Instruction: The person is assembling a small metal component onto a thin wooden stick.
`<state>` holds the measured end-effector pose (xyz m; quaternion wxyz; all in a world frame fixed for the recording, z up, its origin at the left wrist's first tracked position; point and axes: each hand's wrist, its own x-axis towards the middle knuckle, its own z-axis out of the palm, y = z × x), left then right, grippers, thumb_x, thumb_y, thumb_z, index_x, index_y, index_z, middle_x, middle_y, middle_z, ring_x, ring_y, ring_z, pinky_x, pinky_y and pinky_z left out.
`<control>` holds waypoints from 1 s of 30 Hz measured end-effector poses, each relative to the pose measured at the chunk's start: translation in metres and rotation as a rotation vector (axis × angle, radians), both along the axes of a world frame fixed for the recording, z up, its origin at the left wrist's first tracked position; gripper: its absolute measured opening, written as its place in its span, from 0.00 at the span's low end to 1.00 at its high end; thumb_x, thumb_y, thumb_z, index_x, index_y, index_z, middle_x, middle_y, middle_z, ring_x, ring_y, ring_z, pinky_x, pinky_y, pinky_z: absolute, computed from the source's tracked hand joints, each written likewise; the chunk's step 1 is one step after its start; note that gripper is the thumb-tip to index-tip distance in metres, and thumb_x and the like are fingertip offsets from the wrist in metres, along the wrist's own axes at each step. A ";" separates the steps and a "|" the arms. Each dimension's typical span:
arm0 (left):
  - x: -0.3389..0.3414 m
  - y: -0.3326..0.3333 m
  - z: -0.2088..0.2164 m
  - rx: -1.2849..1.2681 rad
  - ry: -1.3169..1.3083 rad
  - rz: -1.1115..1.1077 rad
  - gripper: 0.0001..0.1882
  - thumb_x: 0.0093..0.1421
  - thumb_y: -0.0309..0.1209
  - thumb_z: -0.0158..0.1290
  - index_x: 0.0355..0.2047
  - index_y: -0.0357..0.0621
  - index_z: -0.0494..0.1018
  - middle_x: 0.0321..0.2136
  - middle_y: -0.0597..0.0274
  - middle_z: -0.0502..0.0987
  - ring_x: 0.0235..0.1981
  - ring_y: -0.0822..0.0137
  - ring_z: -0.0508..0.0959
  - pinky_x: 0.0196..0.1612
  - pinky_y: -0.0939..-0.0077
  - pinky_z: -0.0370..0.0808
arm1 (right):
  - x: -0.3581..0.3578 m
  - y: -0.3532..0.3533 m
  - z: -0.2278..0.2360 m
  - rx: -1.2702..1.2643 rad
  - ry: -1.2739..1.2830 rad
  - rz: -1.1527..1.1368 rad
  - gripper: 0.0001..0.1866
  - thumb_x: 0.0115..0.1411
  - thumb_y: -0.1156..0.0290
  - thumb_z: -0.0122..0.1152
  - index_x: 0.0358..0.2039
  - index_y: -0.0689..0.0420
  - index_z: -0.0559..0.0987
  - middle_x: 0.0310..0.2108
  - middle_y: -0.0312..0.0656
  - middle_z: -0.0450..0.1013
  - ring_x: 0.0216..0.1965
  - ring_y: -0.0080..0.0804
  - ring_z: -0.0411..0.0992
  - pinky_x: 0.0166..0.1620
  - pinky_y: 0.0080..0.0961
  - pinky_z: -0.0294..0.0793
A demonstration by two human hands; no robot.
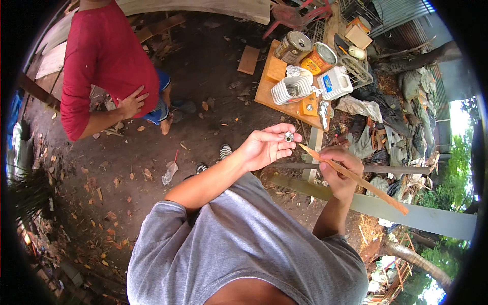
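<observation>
My left hand (264,148) is raised in front of my chest, fingers pinching a small, shiny metal fitting (288,136) with a round hole facing up. A long, thin strip of wood (373,189) is in my right hand (341,170), gripped between thumb and fingers. Its narrow, pointed end reaches to just beside the metal fitting, with a small gap between them. The strip's wider end slants down to the right, past my hand.
A small wooden table (264,94) ahead holds cans, a cut white plastic container (291,91), a white jug (335,84) and wood blocks. A long grey board (427,216) crosses at right. At left stands a person in a red shirt (109,66). A red chair (290,18) is behind.
</observation>
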<state>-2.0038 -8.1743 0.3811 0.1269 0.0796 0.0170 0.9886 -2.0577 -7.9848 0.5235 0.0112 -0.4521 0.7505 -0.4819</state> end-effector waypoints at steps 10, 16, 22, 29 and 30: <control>-0.014 0.015 0.009 -0.013 0.034 -0.029 0.14 0.61 0.23 0.48 0.49 0.41 0.70 0.47 0.52 0.76 0.43 0.65 0.81 0.48 0.70 0.78 | 0.003 0.005 0.021 0.089 0.121 -0.056 0.09 0.44 0.82 0.63 0.29 0.64 0.81 0.28 0.45 0.79 0.29 0.34 0.78 0.34 0.24 0.75; -0.015 0.017 0.009 -0.049 0.008 -0.022 0.14 0.61 0.24 0.48 0.49 0.42 0.70 0.47 0.53 0.76 0.43 0.66 0.81 0.48 0.71 0.78 | 0.006 0.007 0.021 0.131 0.099 -0.100 0.08 0.43 0.82 0.64 0.28 0.63 0.81 0.28 0.45 0.79 0.28 0.35 0.78 0.34 0.25 0.75; -0.014 0.019 0.009 -0.071 0.001 -0.009 0.14 0.62 0.24 0.48 0.49 0.42 0.70 0.47 0.52 0.76 0.42 0.67 0.81 0.48 0.72 0.78 | 0.004 0.005 0.019 0.136 0.156 -0.071 0.08 0.43 0.81 0.65 0.28 0.62 0.81 0.27 0.44 0.79 0.28 0.35 0.78 0.34 0.25 0.75; -0.014 0.022 0.009 -0.145 0.002 0.023 0.13 0.63 0.25 0.48 0.48 0.42 0.70 0.47 0.52 0.76 0.42 0.68 0.80 0.47 0.74 0.78 | 0.005 0.003 0.014 0.134 0.157 -0.087 0.08 0.44 0.80 0.65 0.28 0.61 0.81 0.27 0.44 0.79 0.27 0.35 0.78 0.32 0.25 0.75; -0.014 0.023 0.007 -0.146 0.002 0.020 0.13 0.63 0.25 0.48 0.48 0.42 0.70 0.47 0.52 0.76 0.42 0.68 0.80 0.47 0.74 0.78 | 0.004 0.003 0.014 0.134 0.166 -0.080 0.08 0.44 0.80 0.65 0.28 0.61 0.81 0.27 0.44 0.79 0.27 0.35 0.78 0.32 0.26 0.75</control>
